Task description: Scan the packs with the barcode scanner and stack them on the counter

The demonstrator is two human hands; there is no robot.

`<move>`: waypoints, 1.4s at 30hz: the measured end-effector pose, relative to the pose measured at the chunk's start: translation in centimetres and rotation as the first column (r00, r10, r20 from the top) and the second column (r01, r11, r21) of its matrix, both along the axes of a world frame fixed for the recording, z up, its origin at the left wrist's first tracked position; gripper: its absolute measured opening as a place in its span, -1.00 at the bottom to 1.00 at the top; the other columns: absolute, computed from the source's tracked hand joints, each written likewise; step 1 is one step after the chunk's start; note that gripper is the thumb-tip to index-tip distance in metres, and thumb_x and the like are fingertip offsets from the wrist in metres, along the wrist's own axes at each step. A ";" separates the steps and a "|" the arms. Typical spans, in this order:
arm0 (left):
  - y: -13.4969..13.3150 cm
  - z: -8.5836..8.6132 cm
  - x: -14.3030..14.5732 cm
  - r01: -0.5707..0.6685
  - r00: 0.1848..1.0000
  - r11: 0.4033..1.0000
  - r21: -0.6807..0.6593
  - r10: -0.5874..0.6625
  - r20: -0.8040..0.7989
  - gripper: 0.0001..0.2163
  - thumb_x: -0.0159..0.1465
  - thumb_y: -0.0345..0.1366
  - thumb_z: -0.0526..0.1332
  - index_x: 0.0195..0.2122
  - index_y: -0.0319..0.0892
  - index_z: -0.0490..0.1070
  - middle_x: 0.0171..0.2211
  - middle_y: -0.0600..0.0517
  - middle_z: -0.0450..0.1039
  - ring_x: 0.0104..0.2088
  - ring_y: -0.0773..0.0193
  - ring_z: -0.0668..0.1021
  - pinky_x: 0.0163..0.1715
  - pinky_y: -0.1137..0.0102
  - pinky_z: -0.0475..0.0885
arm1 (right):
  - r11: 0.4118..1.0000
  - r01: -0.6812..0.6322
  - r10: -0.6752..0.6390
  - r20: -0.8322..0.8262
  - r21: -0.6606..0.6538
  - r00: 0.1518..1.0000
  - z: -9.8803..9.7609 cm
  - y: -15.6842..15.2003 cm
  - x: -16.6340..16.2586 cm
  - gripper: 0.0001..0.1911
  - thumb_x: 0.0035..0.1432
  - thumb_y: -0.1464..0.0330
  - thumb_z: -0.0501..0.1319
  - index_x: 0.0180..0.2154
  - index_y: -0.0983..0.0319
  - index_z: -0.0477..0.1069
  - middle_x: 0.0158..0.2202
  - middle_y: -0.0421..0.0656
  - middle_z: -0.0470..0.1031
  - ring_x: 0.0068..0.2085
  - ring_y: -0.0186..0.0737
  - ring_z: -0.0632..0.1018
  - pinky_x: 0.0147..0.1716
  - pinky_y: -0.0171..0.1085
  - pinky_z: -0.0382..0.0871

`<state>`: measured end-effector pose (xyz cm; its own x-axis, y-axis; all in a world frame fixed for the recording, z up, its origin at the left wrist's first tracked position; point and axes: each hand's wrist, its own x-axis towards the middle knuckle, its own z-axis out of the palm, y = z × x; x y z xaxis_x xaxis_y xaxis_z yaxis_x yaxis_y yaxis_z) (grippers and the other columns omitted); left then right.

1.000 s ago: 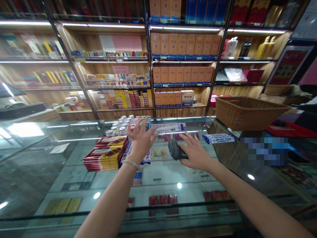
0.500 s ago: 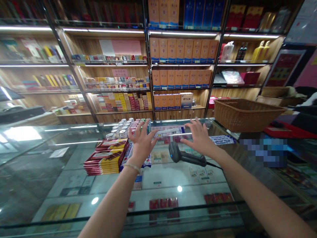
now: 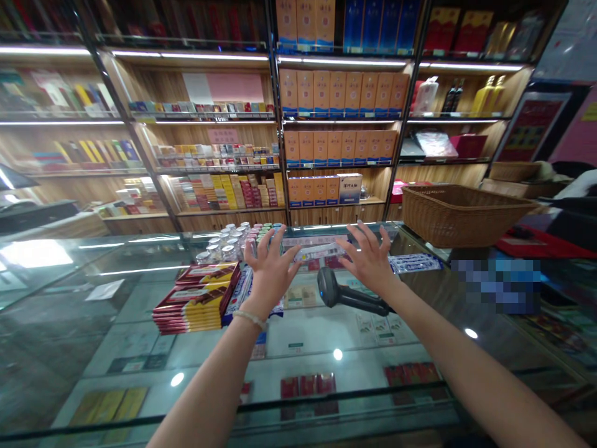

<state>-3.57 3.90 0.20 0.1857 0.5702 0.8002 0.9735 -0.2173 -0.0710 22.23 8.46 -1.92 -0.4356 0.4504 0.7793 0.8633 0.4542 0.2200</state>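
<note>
Fingers spread, my left hand (image 3: 269,270) hovers over the glass counter, holding nothing. Partly behind it lie blue-and-white packets (image 3: 240,289), beside a stack of red-and-yellow chocolate bar packs (image 3: 198,297). My right hand (image 3: 370,258) is also spread and bare, just above a black barcode scanner (image 3: 354,298) lying on the glass. Between the two hands, farther back, a long blue-and-white packet (image 3: 321,250) lies on the counter. More blue-and-white packets (image 3: 416,263) rest to the right of my right hand. Whether my fingertips touch anything cannot be made out.
Several clear-lidded jars (image 3: 228,242) stand on the counter at the back left, by pink and green tubs. A wicker basket (image 3: 461,214) sits at the back right. The glass countertop (image 3: 298,326) covers displayed packs. Wall shelves behind carry orange boxes (image 3: 336,92).
My right hand has shifted slightly right and down, and my left hand slightly right; both stay spread. The camera view has moved a little. The objects on the counter lie as before.
</note>
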 end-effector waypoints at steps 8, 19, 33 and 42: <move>-0.5 -0.1 1.3 0.070 0.997 0.997 -0.033 -0.070 -0.015 -0.80 0.24 -0.15 0.41 -0.10 0.07 0.63 0.41 -0.09 0.25 0.38 -0.21 0.26 0.34 -0.33 -0.19 | 1.000 -0.029 0.029 -0.022 0.000 0.999 -0.6 0.3 0.5 -0.74 0.35 0.26 0.21 0.05 0.07 0.47 0.32 -0.04 0.39 0.41 0.04 0.20 0.38 0.22 -0.33; -0.5 -0.4 1.5 0.135 0.991 0.990 -0.040 -0.135 -0.006 -0.84 0.32 -0.11 0.32 -0.14 0.08 0.64 0.40 -0.06 0.27 0.37 -0.16 0.27 0.36 -0.30 -0.21 | 0.998 -0.033 0.036 -0.058 0.050 0.998 -0.1 0.1 1.1 -0.78 0.43 0.30 0.14 -0.17 0.01 0.57 0.24 -0.21 0.50 0.35 -0.06 0.31 0.35 0.14 -0.28; -0.4 -0.8 1.6 0.113 0.992 0.988 0.105 -0.106 -0.070 -0.79 0.27 -0.19 0.37 -0.07 0.06 0.54 0.36 -0.07 0.34 0.34 -0.07 0.35 0.41 -0.15 -0.33 | 0.960 -0.082 0.028 -0.198 -0.269 0.980 1.0 -0.6 0.4 -0.73 0.38 0.21 0.11 -0.14 0.08 0.58 0.41 -0.08 0.20 0.47 0.17 0.00 0.34 0.36 -0.23; 0.2 -1.1 1.1 0.090 0.993 0.985 0.149 -0.078 -0.085 -0.84 0.31 -0.20 0.34 -0.08 0.06 0.54 0.37 -0.05 0.33 0.35 -0.04 0.34 0.41 -0.14 -0.37 | 0.932 -0.130 0.047 -0.245 -0.337 0.968 0.6 -0.3 0.2 -0.77 0.34 0.22 0.15 -0.17 0.10 0.57 0.40 -0.07 0.20 0.47 0.17 0.00 0.34 0.38 -0.24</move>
<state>-2.48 4.08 -0.93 0.2935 0.4221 0.8578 0.9423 -0.2789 -0.1851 22.43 8.19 -1.28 -0.3144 0.6789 0.6635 0.8236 0.5426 -0.1650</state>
